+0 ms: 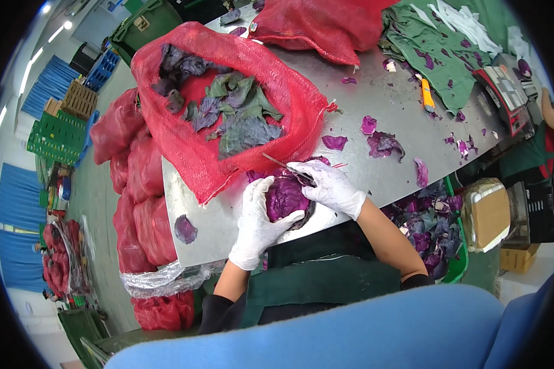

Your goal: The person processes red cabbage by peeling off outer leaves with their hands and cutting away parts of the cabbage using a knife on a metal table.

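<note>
A red cabbage head (286, 198) rests at the near edge of the steel table (212, 230). My left hand (258, 221), in a white glove, grips it from the left with the thumb across its near side. In my right hand (328, 184), also gloved, is a thin blade, probably a knife (275, 160), pointing up and left; the fingers also touch the cabbage's right side, where dark outer leaf shows. Just beyond lies a wide-mouthed red mesh sack (189, 152) with dark cabbage leaves (249, 133) in it. Part of another purple cabbage shows behind my hands.
Loose purple leaves (385, 145) and an orange utility knife (427, 96) lie to the right, near a green cloth (443, 78) and a scale (508, 97). A green bin (459, 267) of leaves stands below the edge. Filled red sacks (143, 226) are stacked left. Another person's arm (550, 110) shows far right.
</note>
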Tool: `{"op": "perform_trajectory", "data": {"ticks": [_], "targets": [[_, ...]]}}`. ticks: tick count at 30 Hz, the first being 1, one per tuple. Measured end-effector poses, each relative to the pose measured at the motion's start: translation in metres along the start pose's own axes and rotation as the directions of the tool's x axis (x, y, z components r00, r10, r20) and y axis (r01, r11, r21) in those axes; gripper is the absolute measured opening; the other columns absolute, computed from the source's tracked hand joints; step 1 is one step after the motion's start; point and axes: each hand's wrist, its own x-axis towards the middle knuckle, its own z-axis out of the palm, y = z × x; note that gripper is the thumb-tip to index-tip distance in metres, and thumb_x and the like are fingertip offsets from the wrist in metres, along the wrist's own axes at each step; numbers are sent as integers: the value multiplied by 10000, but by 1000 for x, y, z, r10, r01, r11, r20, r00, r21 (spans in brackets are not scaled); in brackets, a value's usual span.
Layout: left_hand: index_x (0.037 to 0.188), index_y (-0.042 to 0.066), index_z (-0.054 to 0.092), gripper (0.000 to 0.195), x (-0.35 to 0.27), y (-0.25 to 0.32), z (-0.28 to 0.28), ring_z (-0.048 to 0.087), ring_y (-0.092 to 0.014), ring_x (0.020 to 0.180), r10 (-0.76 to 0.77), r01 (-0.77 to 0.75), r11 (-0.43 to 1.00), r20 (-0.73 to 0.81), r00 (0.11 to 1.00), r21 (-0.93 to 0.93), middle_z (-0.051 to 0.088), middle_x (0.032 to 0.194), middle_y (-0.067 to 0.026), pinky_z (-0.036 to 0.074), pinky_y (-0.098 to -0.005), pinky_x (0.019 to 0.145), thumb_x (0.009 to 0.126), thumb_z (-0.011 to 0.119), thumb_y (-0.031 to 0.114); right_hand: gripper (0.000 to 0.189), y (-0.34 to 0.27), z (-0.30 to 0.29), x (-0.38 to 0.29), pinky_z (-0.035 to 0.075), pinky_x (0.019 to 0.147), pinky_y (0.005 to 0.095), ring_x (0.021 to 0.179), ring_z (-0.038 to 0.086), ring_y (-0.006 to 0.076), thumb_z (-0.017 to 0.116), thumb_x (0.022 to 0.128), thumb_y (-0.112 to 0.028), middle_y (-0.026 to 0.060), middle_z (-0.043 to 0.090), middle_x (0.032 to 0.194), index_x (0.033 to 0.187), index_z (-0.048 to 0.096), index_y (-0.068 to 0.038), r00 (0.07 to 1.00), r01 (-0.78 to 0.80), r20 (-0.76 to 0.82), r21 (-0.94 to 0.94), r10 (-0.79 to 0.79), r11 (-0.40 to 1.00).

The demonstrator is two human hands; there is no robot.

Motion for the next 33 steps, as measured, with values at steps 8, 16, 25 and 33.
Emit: {"op": "perform_trajectory", "data": {"ticks": [8,16,25,33], "targets": [[1437,-7,439,736,-17,-52,-4,468,-265,1351,-190,169,832,15,982,-528,453,1473,-181,369,-387,1154,876,793,313,253,46,7,38,557,887,416,1040,686,296,677,879,-239,111,705,1109,1097,689,-112,980,-152,-163,-266,111,952],[1559,55,314,643,8,-21,38,432,-216,1370,-513,389,242,223,829,-889,430,1487,-127,326,-371,1177,1050,565,358,594,-62,-48,-17,523,926,365,1020,664,245,745,871,-245,131,693,1141,1423,574,-105,899,-401,-119,166,422,901],[1555,42,284,1220,51,19,61,390,-358,1430,180,-176,984,170,969,-36,386,1506,-214,340,-439,1196,602,964,382,534,8,-19,-78,485,1043,397,1158,631,318,609,921,-172,181,628,1296,1433,525,-44,871,-294,-399,46,287,955],[1403,38,410,1046,56,17,73,478,-357,1329,179,-167,981,144,973,-95,453,1397,-198,409,-443,1130,581,970,362,815,21,0,-81,489,1047,432,1205,584,418,576,823,-82,247,480,1451,1590,300,-87,909,-279,-390,-305,148,911]]}}
